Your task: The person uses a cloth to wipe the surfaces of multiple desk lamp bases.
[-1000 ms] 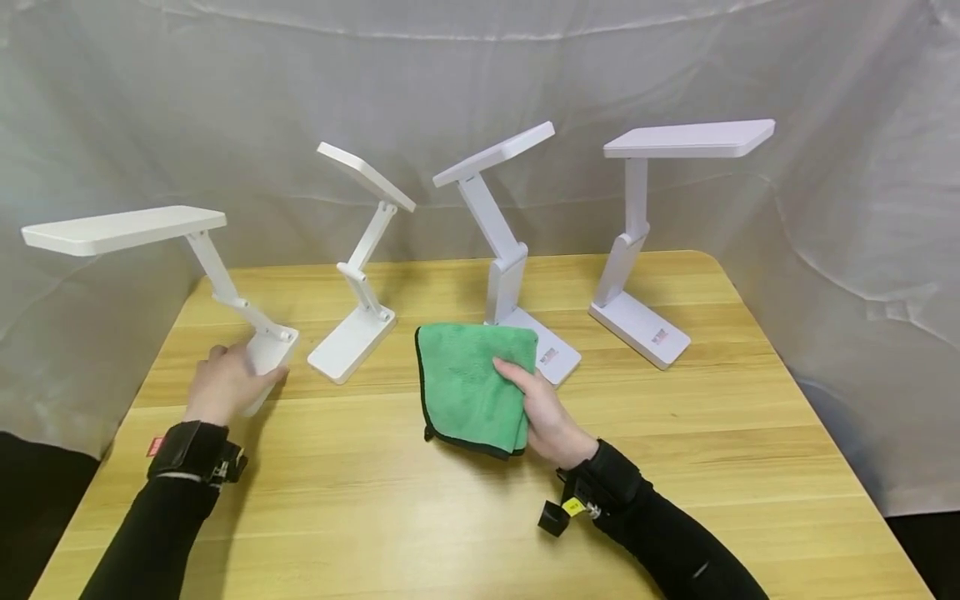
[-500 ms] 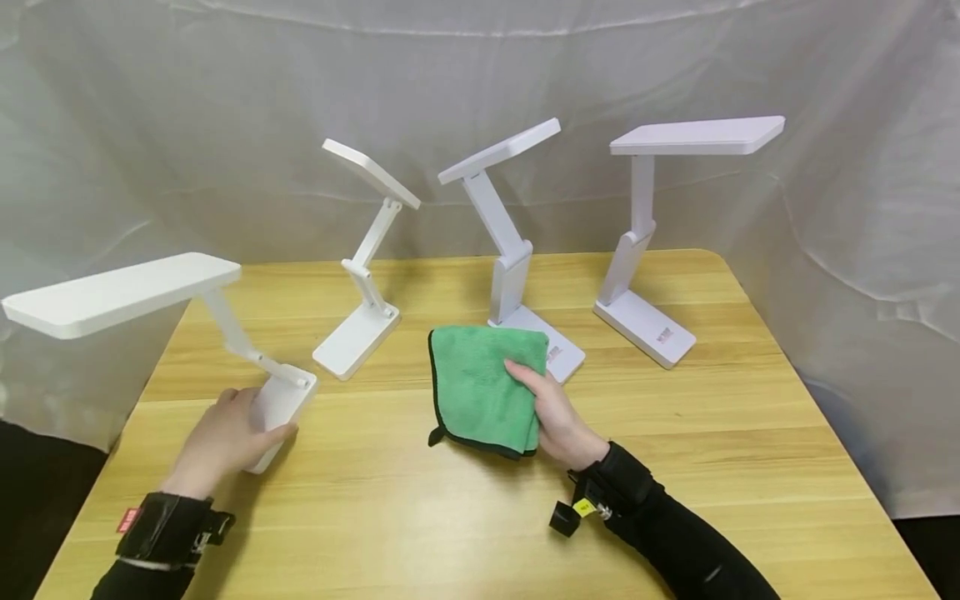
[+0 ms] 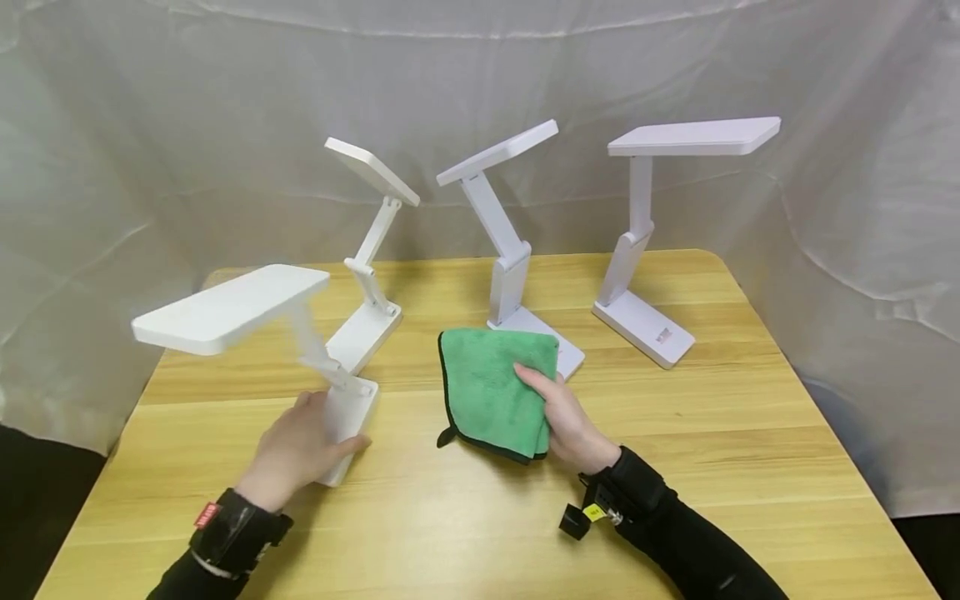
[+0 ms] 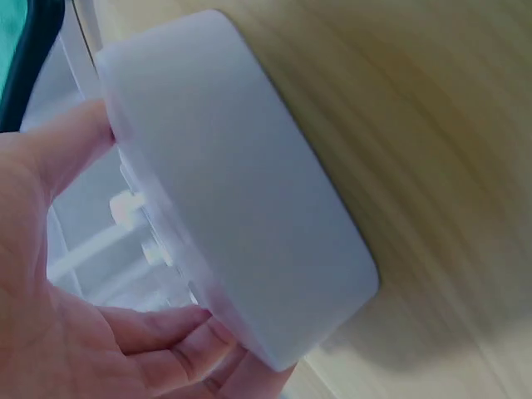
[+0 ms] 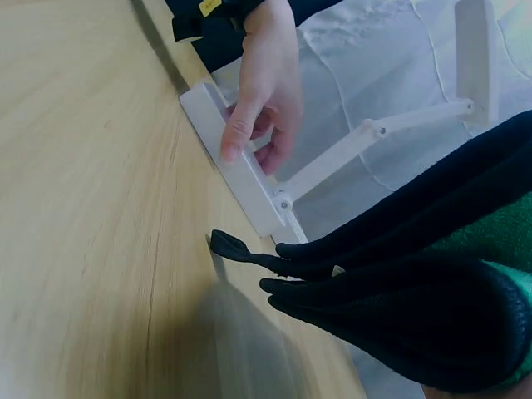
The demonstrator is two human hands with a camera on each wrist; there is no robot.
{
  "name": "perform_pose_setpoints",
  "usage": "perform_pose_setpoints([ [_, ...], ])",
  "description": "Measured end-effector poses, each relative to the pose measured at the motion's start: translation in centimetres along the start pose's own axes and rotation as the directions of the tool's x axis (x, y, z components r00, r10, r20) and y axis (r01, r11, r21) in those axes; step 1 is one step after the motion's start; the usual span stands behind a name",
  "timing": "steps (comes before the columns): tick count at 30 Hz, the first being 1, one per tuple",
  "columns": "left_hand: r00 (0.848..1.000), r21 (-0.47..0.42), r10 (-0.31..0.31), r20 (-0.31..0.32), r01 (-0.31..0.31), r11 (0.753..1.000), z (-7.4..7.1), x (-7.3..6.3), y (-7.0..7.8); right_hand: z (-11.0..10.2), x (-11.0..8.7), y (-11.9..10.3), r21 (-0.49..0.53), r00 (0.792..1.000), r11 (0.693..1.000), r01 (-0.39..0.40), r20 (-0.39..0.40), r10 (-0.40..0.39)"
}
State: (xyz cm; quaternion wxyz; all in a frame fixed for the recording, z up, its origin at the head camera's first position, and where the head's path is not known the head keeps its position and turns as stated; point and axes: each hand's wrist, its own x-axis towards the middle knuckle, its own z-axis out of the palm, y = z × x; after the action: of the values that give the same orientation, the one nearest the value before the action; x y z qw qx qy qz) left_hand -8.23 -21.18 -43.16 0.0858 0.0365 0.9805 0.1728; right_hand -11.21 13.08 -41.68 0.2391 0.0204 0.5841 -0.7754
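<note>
In the head view, my left hand [image 3: 296, 454] grips the base of a white folding desk lamp [image 3: 354, 410] by its two long sides. The lamp's flat head [image 3: 232, 308] reaches out to the left over the forearm. Up close in the left wrist view, the thumb and fingers [image 4: 166, 362] hold opposite edges of the lamp base [image 4: 241, 191]. My right hand [image 3: 573, 425] holds a folded green cloth [image 3: 491, 387] with black edging, thumb on top. From the right wrist view, the cloth [image 5: 495, 237] hides the right hand's fingers, and its black loop hangs over the table.
Three more white desk lamps stand along the back: one just behind the held lamp [image 3: 365, 337], one behind the cloth [image 3: 510, 279] and one at the right [image 3: 645, 327]. They are on a wooden table [image 3: 750, 475]. Grey fabric [image 3: 262, 108] encloses the back and sides.
My left hand has brought the lamp from the left side toward the front, then rightward to the middle. The right hand with the cloth has shifted slightly right.
</note>
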Motion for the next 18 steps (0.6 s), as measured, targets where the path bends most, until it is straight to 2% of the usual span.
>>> perform_pose_setpoints([
  [4,1.0,0.01,-0.022,0.017,0.022,1.0,0.9,0.8,2.1,-0.4,-0.2,-0.2,-0.003,1.0,1.0,0.013,0.001,-0.013],
  [8,0.999,0.014,-0.04,-0.002,0.04,0.999,1.6,1.7,4.0,-0.8,-0.3,-0.3,-0.009,0.999,0.999,0.03,0.013,-0.03],
  [10,0.999,-0.014,-0.053,-0.011,0.053,0.999,1.9,2.0,4.9,-0.9,-0.4,-0.3,-0.009,0.999,0.999,0.038,0.013,-0.038],
  [12,0.998,-0.079,-0.062,-0.014,0.061,0.995,2.2,2.0,5.6,-1.0,-0.6,-0.3,-0.006,0.999,0.999,0.046,0.016,-0.046],
  [15,0.999,-0.157,-0.034,-0.027,0.029,0.987,2.5,2.1,6.2,-1.1,-0.8,-0.4,-0.015,0.998,0.998,0.057,0.018,-0.057],
  [18,0.999,-0.172,0.008,-0.049,-0.016,0.985,2.2,2.6,6.3,-1.2,-1.0,-0.7,-0.048,0.996,0.996,0.081,0.024,-0.08],
])
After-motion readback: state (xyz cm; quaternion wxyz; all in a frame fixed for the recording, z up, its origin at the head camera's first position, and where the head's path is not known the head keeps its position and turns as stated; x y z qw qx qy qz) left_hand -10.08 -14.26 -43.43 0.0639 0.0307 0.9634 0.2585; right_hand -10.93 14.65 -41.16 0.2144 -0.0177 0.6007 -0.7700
